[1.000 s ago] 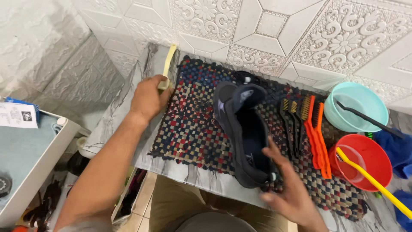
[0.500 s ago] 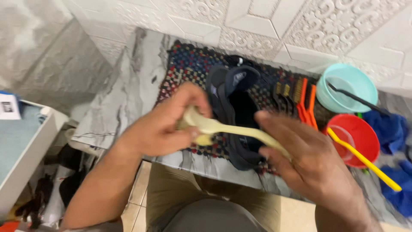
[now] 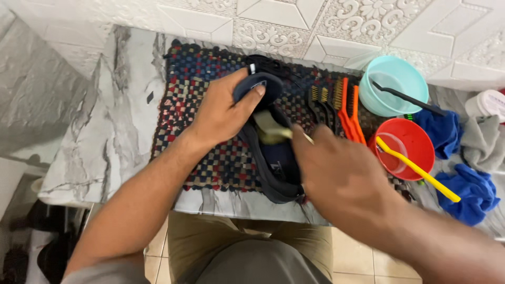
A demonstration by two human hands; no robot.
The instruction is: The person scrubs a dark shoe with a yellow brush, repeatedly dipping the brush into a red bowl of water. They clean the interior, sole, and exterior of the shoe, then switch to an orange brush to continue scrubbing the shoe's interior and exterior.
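A dark navy shoe (image 3: 276, 160) lies on a chequered woven mat (image 3: 210, 100) on the marble counter. My left hand (image 3: 226, 110) grips the shoe's tongue end and holds it down. My right hand (image 3: 336, 179) holds a pale cream brush (image 3: 271, 130) by its handle, with the brush head pressed into the shoe's opening. The right hand is blurred and covers most of the handle and the shoe's near side.
Several small black and orange brushes (image 3: 342, 105) lie on the mat right of the shoe. A teal bowl (image 3: 394, 84) holds a black brush; a red bowl (image 3: 405, 147) holds a yellow one. Blue cloths (image 3: 473, 189) and a grey cloth (image 3: 484, 142) sit at far right.
The cream brush went from the mat's far-left corner into both hands, then to my right hand at the shoe. My left hand moved onto the shoe.
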